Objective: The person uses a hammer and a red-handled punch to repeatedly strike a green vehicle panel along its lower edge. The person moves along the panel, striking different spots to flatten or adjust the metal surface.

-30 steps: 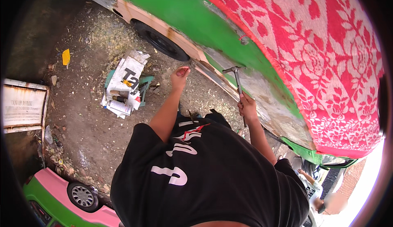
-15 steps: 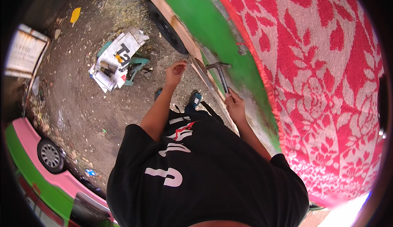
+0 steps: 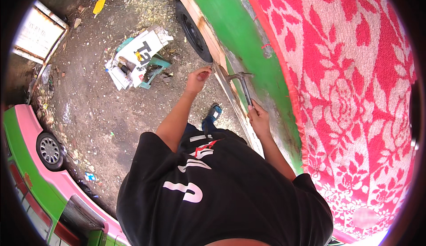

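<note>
At frame centre, the right hand (image 3: 258, 118) grips the handle of a hammer (image 3: 243, 83), its head against the green car body (image 3: 230, 29). The left hand (image 3: 198, 78), fingers pinched closed, touches the sanded sill strip (image 3: 222, 75) just beside the hammer head.

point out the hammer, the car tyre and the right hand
hammer (image 3: 245, 87), head view, on its handle.
car tyre (image 3: 191, 29), head view, on the black rubber.
right hand (image 3: 258, 118), head view, on the back of the hand.

Green car body (image 3: 230, 33), red-and-white floral cloth (image 3: 346, 82), black shirt (image 3: 222, 193).
</note>
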Demonstrator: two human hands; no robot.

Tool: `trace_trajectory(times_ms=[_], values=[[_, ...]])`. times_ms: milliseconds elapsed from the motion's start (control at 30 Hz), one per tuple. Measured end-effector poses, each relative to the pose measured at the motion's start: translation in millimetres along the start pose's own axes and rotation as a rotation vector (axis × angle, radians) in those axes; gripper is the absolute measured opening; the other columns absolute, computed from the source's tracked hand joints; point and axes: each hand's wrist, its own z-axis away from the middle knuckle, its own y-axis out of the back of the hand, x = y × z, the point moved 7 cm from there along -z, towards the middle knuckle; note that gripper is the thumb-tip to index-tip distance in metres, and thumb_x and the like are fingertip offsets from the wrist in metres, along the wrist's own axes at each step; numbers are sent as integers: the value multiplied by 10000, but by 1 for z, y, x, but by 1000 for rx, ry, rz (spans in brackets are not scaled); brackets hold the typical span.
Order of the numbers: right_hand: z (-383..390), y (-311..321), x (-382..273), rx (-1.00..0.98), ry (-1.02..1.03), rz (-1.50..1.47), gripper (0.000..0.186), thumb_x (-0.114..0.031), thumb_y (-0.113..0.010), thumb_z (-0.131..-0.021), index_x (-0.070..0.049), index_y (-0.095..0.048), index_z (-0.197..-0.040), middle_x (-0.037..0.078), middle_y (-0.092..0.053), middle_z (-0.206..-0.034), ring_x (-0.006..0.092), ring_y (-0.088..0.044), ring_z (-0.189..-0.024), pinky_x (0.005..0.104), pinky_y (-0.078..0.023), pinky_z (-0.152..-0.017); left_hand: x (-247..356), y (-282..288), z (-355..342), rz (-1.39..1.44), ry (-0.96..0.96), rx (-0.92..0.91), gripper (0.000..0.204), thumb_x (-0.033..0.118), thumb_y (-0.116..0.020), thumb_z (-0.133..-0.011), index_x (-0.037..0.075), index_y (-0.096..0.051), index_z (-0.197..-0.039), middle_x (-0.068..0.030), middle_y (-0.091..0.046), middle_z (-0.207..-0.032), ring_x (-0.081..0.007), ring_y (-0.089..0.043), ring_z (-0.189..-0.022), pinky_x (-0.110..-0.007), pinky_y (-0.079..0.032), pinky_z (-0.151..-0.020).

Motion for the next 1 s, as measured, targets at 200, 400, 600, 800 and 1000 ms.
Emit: trace_trajectory(times_ms=[200, 400, 600, 800, 1000], values=[[10, -11, -12, 92, 61, 1, 417, -198, -594, -961, -38, -544, -1343, -50, -492, -666, 38, -416, -558, 213, -336, -504, -7, 4, -15, 108, -33, -133, 166, -75, -636, -808, 24, -684, -933, -131, -698, -1087, -234, -653, -1064, -305, -498, -913], [29, -24, -17, 158, 38, -20, 406, -206, -597, -958, -58, -559, -1335, -47, -497, -661, 39, -422, -567, 224, -355, -513, -4, 7, -21, 62, -60, -251, 198, -105, -607, -787, 23, -680, -919, -132, -694, -1099, -236, -647, -1080, -312, -488, -940], [37, -33, -9, 184, 48, 73, 389, -217, -614, -947, -98, -587, -1317, -46, -512, -673, 38, -437, -580, 230, -379, -535, 0, 8, -24, 63, -86, -287, 225, -107, -585, -779, 41, -681, -920, -133, -691, -1101, -243, -647, -1080, -306, -486, -934], [37, -45, -9, 150, 95, 17, 428, -158, -567, -975, 19, -498, -1358, -57, -435, -636, 34, -376, -531, 211, -311, -474, 8, 7, -29, -85, -107, -414, 184, -69, -631, -793, 41, -663, -937, -137, -690, -1123, -228, -659, -1063, -303, -507, -882], [37, -41, 0, 175, 29, -28, 396, -198, -609, -947, -67, -576, -1320, -47, -504, -673, 38, -419, -570, 228, -358, -526, 17, 9, -32, -103, -116, -420, 177, -57, -628, -795, 41, -664, -938, -143, -685, -1135, -233, -663, -1055, -306, -505, -879]])
